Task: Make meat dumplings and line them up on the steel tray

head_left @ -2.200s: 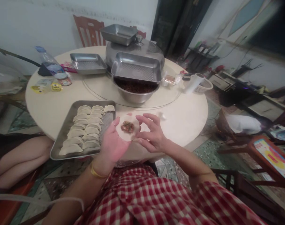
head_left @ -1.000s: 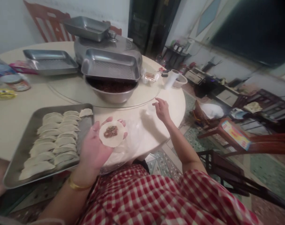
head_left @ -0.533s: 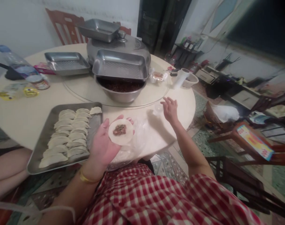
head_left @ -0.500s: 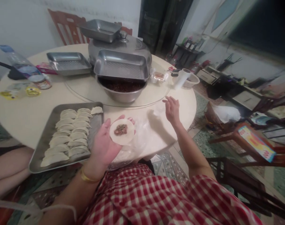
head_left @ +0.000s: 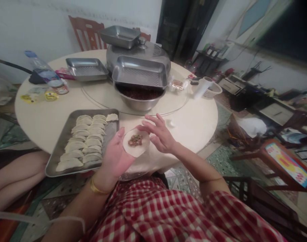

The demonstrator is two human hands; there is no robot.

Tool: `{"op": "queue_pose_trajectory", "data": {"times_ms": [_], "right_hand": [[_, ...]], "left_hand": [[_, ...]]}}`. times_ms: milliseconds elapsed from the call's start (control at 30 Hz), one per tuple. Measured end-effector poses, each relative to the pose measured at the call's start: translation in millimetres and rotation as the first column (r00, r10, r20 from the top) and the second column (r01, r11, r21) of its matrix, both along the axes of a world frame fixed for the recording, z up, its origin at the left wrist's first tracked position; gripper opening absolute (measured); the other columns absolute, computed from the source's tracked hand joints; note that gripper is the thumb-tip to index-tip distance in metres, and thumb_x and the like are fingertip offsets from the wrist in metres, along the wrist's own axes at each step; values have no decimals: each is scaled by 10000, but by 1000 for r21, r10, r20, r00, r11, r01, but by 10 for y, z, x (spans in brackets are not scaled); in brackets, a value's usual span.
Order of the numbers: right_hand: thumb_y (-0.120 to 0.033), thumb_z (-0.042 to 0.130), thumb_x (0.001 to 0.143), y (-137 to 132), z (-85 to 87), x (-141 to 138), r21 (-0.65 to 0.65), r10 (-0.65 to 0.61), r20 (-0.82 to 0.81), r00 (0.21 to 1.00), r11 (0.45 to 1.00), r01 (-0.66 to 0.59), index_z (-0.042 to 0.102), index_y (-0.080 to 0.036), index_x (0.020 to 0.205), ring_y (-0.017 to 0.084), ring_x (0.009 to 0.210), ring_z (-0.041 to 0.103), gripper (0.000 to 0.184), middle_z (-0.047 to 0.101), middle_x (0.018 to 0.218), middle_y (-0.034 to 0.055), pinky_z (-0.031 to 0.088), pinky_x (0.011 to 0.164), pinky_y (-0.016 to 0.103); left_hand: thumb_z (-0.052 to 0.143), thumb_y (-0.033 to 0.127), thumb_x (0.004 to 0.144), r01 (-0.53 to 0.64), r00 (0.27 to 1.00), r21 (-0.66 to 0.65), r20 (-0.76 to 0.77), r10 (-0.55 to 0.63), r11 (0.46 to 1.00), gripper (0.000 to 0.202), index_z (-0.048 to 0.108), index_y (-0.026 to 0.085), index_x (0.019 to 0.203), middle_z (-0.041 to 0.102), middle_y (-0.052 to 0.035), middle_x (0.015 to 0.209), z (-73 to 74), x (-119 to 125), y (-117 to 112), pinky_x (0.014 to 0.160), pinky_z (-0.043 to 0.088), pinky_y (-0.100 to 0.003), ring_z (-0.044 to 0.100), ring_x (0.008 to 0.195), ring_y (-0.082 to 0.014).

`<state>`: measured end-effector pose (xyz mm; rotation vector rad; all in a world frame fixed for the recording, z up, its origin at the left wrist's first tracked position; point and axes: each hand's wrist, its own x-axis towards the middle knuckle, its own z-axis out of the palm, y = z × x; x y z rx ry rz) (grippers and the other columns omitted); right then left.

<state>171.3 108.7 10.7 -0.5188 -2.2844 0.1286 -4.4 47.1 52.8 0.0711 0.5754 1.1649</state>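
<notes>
A round dumpling wrapper (head_left: pixel 130 149) lies flat across the palm and fingers of my left hand (head_left: pixel 116 154), which supports it. In the middle of the wrapper sits a small mound of meat filling (head_left: pixel 135 140) with green bits. My right hand (head_left: pixel 161 134) is at the wrapper's right edge, fingers stretched and apart; whether the fingertips touch the dough is hard to tell. Left of my hands, a metal tray (head_left: pixel 112 128) holds rows of folded dumplings (head_left: pixel 85 142). Beyond them is a steel bowl (head_left: pixel 140 105) of dark filling, partly covered by an empty metal tray (head_left: pixel 140 71).
A large lidded pan (head_left: pixel 153 50) stands behind the bowl. On the round table (head_left: pixel 42 117) are a plastic bottle (head_left: pixel 46 72), a jar (head_left: pixel 61 88), a white roll (head_left: pixel 203 88) and a basket (head_left: pixel 212 90). Another person's leg (head_left: pixel 19 171) is at the left.
My right hand has moved left from over the table to the wrapper's right edge. The left hand still holds the filled wrapper. The view has shifted slightly left.
</notes>
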Motion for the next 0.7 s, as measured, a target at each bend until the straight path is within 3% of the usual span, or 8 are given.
{"op": "queue_pose_trajectory", "data": {"times_ms": [100,300,500,700], "right_hand": [[-406,239,1015,33,-35,17,72,-1,41,999,997,-2,303,-192,1507,179,1466,322,541,724,1201,24,80,1251,504],[-431,224,998,-1,-47,105,184,-76,31,997,981,69,358,-212,1486,189,1440,377,551,729,1178,22,102,1254,505],[-452,240,1003,-55,-138,94,304,-80,20,997,950,71,407,-160,1462,194,1465,333,569,729,1182,39,73,1269,479],[-503,288,980,-149,-268,38,376,-122,-3,992,920,114,505,-212,1387,208,1484,301,546,673,1296,38,63,1270,501]], "left_hand": [[281,361,1008,-18,1000,19,14,18,1000,518,483,54,1374,735,-138,1036,-23,-41,14,974,517,-427,685,1048,-262],[267,363,1012,-23,999,25,33,22,999,557,413,29,1434,738,-143,1042,-17,-103,37,938,530,-347,712,958,-220],[263,366,1004,-69,996,65,57,65,995,584,359,5,1453,734,-191,1076,-15,-150,83,873,568,-388,724,956,-265],[251,447,986,-86,993,57,83,81,995,634,337,81,1496,712,-200,1169,-7,-189,126,845,585,-395,707,1039,-298]]}}
